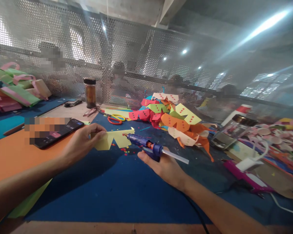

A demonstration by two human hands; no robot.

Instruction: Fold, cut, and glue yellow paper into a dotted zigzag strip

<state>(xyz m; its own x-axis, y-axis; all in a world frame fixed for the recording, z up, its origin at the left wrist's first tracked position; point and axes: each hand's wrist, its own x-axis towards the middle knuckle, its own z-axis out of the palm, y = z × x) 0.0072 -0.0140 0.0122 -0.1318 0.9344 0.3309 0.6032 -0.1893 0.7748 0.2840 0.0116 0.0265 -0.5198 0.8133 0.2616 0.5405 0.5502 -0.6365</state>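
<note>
Pinched in the fingers of my left hand (84, 139) is a yellow paper cutout (104, 142) with a V-shaped notch in its lower edge. My right hand (164, 165) grips a blue glue gun (146, 145), its tip at the upper part of the cutout. I cannot tell whether tip and paper touch. A clear glue stick (175, 156) sticks out of the gun's back end. Small coloured paper bits (124, 150) lie on the blue table cover (100, 191) below the cutout.
Past the gun lies a pile of folded coloured paper pieces (175, 121). Scissors (116, 119) and a brown jar (90, 94) stand behind. A phone (58, 133) rests left on orange paper (26, 159). To the right are a glass jar (230, 131) and a pink power strip (246, 177).
</note>
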